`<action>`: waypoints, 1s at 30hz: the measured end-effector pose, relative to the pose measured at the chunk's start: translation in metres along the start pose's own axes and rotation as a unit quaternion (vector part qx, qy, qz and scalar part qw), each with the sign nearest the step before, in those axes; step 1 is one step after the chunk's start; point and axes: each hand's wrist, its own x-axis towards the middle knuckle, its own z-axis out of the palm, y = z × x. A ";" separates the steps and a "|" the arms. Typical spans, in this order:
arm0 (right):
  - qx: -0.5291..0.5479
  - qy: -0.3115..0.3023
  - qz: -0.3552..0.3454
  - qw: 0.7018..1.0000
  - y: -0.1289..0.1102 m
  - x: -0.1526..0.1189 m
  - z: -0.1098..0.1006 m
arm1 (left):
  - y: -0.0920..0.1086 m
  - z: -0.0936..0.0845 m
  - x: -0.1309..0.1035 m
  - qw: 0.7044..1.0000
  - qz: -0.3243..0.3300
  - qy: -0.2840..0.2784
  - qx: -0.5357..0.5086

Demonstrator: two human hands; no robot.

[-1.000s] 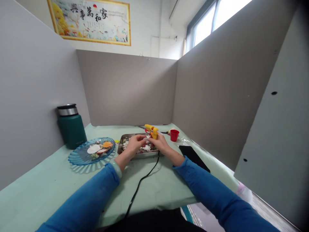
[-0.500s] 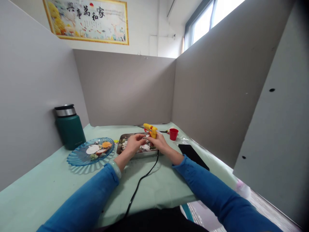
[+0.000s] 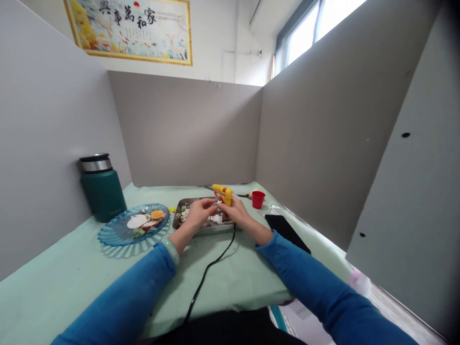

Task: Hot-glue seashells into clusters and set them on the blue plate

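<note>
Over a metal tray [image 3: 212, 231] of shells, both hands are close together, fingertips nearly meeting. My right hand [image 3: 237, 212] is closed round a yellow glue gun [image 3: 223, 192], whose nozzle points away to the left. A black cord [image 3: 211, 264] runs from near that hand down toward the table's front edge. My left hand [image 3: 199, 213] has its thumb and fingers drawn together in a pinch; any small thing between them is too tiny to make out. Pale and brown shells [image 3: 216, 220] show in the tray below the fingers.
Left of the tray is a blue scalloped plate [image 3: 111, 236] bearing shells, with a green bottle [image 3: 103, 191] behind. To the right stand a red cup [image 3: 258, 200] and a black flat slab [image 3: 287, 233], perhaps a phone. Grey partitions [image 3: 190, 129] enclose the table.
</note>
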 end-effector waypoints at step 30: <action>-0.080 -0.167 0.058 0.981 -0.031 -0.018 -0.032 | 0.021 -0.002 -0.010 0.964 -0.112 -0.106 -0.217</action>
